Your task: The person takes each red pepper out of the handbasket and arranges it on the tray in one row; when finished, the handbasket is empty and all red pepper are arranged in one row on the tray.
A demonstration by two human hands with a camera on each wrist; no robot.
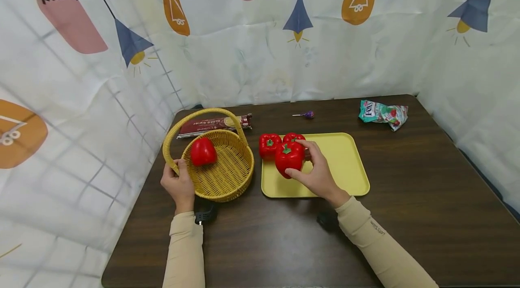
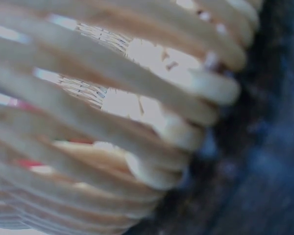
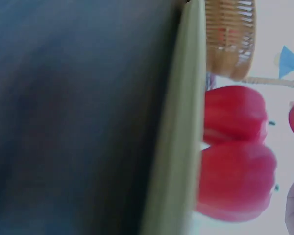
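My left hand (image 1: 178,185) grips the left side of the handle of a yellow wicker basket (image 1: 233,188). One red bell pepper (image 1: 203,151) lies inside, against the basket's left part. Between thumb and fingers, my right hand (image 1: 316,174) holds another red bell pepper (image 1: 289,158) over the left part of a yellow tray (image 1: 345,161). Two more red bell peppers (image 1: 269,145) sit at the tray's back left corner, one partly hidden behind the held pepper. Basket weave (image 2: 112,98) fills the left wrist view up close. Those two peppers (image 3: 237,181) appear past the tray rim in the right wrist view.
Behind the basket lies a long dark red packet (image 1: 211,126). A purple lollipop (image 1: 308,114) lies behind the tray, and a teal snack bag (image 1: 383,113) at the back right. Patterned curtains (image 1: 260,53) stand along the table's back and sides.
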